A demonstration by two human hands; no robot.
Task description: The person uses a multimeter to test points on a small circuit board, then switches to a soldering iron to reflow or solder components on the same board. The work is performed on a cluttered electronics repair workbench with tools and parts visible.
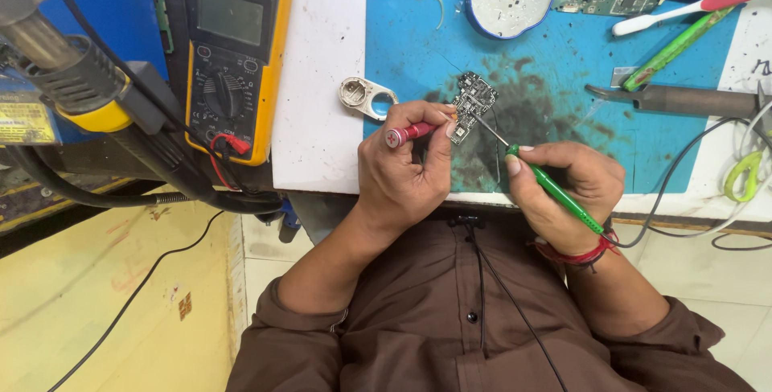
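Left grip clamped on one red tool, right grip on one green iron, one board.

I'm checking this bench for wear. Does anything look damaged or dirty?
Yes: the blue mat carries a dark, scorched-looking stain around the small circuit board that both hands work on. Nothing else stands out.

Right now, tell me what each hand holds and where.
Left hand: red-handled tool, gripped on its handle. Right hand: green soldering iron, held pen-like along its handle.

circuit board: small, dark, tilted, just beyond left fingers
red tool: pinched in left fingers
green iron: gripped by right fingers, tip touching board
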